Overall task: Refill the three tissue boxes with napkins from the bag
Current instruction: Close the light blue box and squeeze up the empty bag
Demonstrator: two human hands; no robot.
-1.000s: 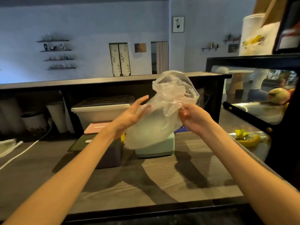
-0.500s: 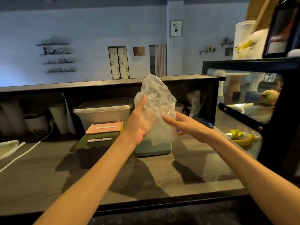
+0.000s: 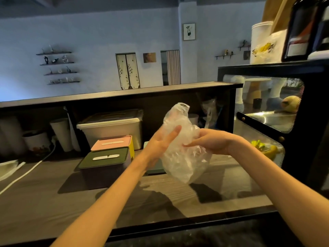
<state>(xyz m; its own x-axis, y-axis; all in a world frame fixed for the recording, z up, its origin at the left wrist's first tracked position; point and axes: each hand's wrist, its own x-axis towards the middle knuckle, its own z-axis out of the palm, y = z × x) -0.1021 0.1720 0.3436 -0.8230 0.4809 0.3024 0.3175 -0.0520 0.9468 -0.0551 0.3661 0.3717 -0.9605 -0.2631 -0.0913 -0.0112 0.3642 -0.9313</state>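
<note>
While the left hand (image 3: pixel 161 146) presses straight fingers against the crumpled bag (image 3: pixel 181 148), the right hand (image 3: pixel 207 142) pinches it; judged light, limp, slippery; best gripped at its bunched top.

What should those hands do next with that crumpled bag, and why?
Probably set it aside. The clear plastic bag, squeezed between the left hand and right hand, looks crumpled with no napkins visible, and the green-lidded box and pink-lidded box are closed.
</note>
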